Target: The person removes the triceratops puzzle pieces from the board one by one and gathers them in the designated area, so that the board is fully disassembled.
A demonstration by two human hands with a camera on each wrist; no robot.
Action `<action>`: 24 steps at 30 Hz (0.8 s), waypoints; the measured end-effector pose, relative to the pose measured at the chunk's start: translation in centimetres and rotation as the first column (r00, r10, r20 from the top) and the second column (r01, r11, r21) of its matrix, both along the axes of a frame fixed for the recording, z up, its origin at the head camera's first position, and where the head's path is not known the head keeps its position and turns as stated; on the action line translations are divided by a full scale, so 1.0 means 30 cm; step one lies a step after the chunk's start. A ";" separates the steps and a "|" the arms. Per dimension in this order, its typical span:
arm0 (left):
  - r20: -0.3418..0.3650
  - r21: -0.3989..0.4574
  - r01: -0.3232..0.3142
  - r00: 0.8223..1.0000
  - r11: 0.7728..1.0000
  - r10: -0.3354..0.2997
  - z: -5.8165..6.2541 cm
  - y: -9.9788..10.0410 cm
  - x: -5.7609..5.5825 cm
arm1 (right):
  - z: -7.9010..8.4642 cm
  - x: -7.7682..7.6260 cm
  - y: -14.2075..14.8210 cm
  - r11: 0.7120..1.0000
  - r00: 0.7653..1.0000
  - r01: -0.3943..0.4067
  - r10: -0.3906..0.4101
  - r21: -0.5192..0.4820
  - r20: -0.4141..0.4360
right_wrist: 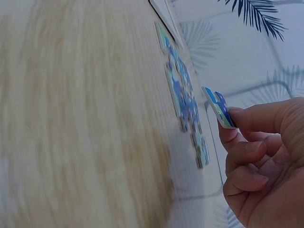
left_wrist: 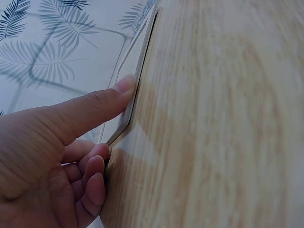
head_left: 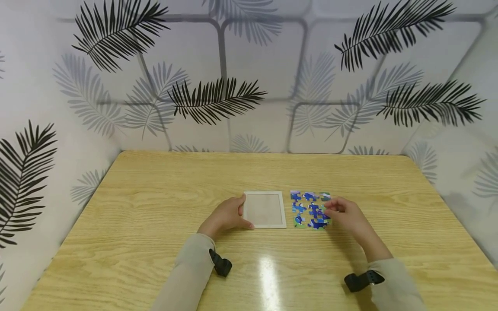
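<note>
A square puzzle tray [head_left: 283, 211] with a pale raised rim lies flat on the table, its inside bare. My left hand [head_left: 227, 214] grips its near left corner, thumb on the near edge and fingers along the left side. In the left wrist view the thumb presses against the tray's rim [left_wrist: 129, 114]. Between thumb and forefinger my right hand [head_left: 346, 214] pinches a blue and green jigsaw piece [right_wrist: 220, 108], lifted off the table. Below and beside that hand lie several loose jigsaw pieces [head_left: 313, 208], blue, purple and green, spread just right of the tray.
The wooden table [head_left: 175, 177] reaches back to a wall with a leaf pattern [head_left: 256, 56]. Black straps with small dark boxes sit on both wrists. A bright light reflection shows on the near part of the tabletop.
</note>
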State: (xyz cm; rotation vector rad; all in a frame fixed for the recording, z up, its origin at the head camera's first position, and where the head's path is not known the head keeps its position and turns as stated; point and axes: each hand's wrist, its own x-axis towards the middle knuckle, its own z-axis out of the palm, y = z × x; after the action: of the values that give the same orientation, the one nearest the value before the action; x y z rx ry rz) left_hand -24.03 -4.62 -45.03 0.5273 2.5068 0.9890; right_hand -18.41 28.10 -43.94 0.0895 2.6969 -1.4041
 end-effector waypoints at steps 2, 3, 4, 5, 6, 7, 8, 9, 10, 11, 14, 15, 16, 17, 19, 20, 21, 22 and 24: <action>-0.002 0.004 -0.001 1.000 1.000 0.001 -0.001 -0.001 0.000 | -0.003 0.003 0.017 1.000 1.000 0.006 -0.006 0.000 0.002; -0.002 0.006 -0.002 1.000 1.000 0.002 -0.001 -0.001 -0.001 | -0.005 0.005 0.024 1.000 1.000 0.008 -0.008 0.001 0.005; -0.002 0.005 -0.002 1.000 1.000 0.002 -0.002 0.000 -0.001 | -0.007 0.007 0.032 1.000 1.000 0.009 -0.009 0.002 0.009; -0.002 0.005 -0.002 1.000 1.000 0.002 -0.002 -0.001 -0.001 | -0.010 0.009 0.039 1.000 1.000 0.009 -0.009 0.006 0.012; -0.003 0.006 -0.002 1.000 1.000 0.002 -0.003 0.000 -0.002 | -0.013 0.010 0.046 1.000 1.000 0.009 -0.009 0.014 0.013; -0.002 0.008 -0.002 1.000 1.000 0.002 -0.002 0.000 -0.002 | -0.015 0.012 0.051 1.000 1.000 0.009 -0.009 0.020 0.017; 0.001 0.013 -0.002 1.000 1.000 0.002 -0.002 0.000 -0.002 | -0.017 0.014 0.057 1.000 1.000 0.009 -0.010 0.024 0.027; 0.003 0.016 -0.002 1.000 1.000 0.002 -0.002 0.000 -0.002 | -0.019 0.017 0.062 1.000 0.999 0.007 -0.008 0.030 0.034; 0.004 0.018 -0.002 1.000 1.000 0.002 -0.001 0.000 -0.002 | -0.020 0.020 0.067 0.999 0.999 0.006 -0.007 0.034 0.040; 0.006 0.021 -0.002 1.000 1.000 0.002 -0.001 0.000 -0.002 | -0.022 0.022 0.071 0.999 0.999 0.005 -0.007 0.035 0.048; 0.013 0.031 -0.004 1.000 1.000 0.004 -0.001 0.000 -0.003 | -0.030 0.024 0.081 0.999 0.998 0.005 -0.007 0.033 0.063; 0.014 0.031 -0.003 1.000 1.000 0.003 -0.001 0.000 -0.004 | -0.033 0.023 0.083 0.999 0.998 0.005 -0.007 0.035 0.063; 0.012 0.031 -0.002 1.000 1.000 0.002 -0.001 -0.001 -0.006 | -0.036 0.022 0.084 0.999 0.998 0.006 -0.008 0.034 0.064; 0.010 0.031 -0.001 1.000 1.000 0.000 -0.002 -0.001 -0.007 | -0.038 0.021 0.085 0.999 0.998 0.006 -0.008 0.034 0.064; 0.001 0.026 0.005 1.000 1.000 -0.005 -0.002 -0.001 -0.010 | -0.042 0.017 0.085 0.999 0.999 0.004 -0.006 0.041 0.053; -0.004 0.022 0.008 1.000 1.000 -0.008 -0.002 -0.001 -0.011 | -0.043 0.015 0.085 0.999 0.999 0.001 -0.003 0.044 0.050; -0.011 0.017 0.012 1.000 1.000 -0.012 -0.003 -0.002 -0.012 | -0.043 0.013 0.084 0.999 0.999 -0.002 0.000 0.052 0.043; -0.016 0.012 0.015 1.000 1.000 -0.015 -0.003 -0.003 -0.012 | -0.043 0.012 0.083 0.998 0.999 -0.005 0.003 0.057 0.039; -0.020 0.008 0.021 1.000 1.000 -0.020 -0.001 -0.004 -0.012 | -0.042 0.011 0.081 0.997 0.999 -0.013 0.011 0.072 0.030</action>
State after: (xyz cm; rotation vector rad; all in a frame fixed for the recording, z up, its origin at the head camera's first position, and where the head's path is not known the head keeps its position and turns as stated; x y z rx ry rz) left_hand -24.39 -4.76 -45.06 0.5669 2.5102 0.9921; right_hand -18.07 30.53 -45.20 0.0993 2.7195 -1.2910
